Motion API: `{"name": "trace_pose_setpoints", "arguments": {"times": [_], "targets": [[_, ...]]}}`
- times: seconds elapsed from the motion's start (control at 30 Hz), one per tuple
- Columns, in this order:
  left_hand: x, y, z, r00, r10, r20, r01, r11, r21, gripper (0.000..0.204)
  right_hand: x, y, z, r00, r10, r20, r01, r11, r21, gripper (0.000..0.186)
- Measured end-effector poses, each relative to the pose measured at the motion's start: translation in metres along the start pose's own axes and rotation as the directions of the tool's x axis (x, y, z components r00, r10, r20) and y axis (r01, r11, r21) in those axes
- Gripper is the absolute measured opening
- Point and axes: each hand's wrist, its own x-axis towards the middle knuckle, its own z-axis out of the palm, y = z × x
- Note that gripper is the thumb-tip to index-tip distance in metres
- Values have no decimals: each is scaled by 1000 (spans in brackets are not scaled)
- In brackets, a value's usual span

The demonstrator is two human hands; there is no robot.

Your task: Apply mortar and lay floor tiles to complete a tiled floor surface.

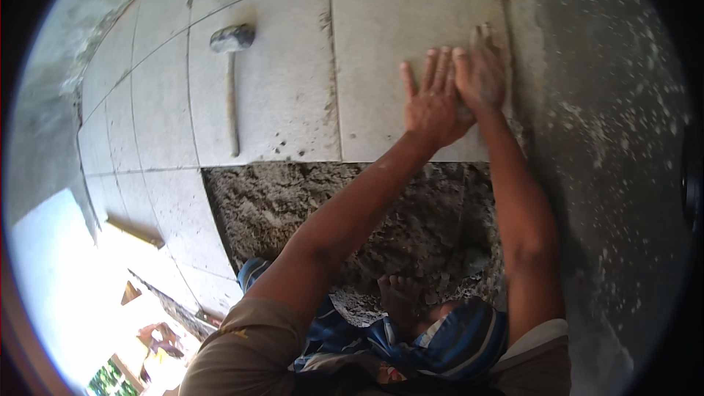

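Note:
My left hand (433, 103) lies on a square pale grey tile (381, 15), its fingers straight and slightly apart. Just beside it, at the tile's right edge, my right hand (480, 77) rests with fingers stretched forward, slightly smeared and partly overlapping my left hand. Neither appears to hold anything. On the tile to the left lies a mallet (231, 40) with a dark head and a long pale handle. Below my hands, a rectangle of rough wet mortar (264, 198) shows between my forearms and the laid tiles.
A speckled grey concrete wall (601, 139) runs along the right. More laid tiles (165, 227) extend to the left, with a yellowish bar (132, 229) on them. My bare foot (400, 297) is at the mortar's lower edge. A bright opening (66, 264) shows at lower left.

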Motion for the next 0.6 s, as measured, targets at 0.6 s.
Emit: {"name": "trace_pose_setpoints", "arguments": {"times": [0.6], "targets": [[-1,1,-1,999,19,-44,-22,997,-76,112,0,-1,-11,998,33,46,-36,997,73,67]]}}
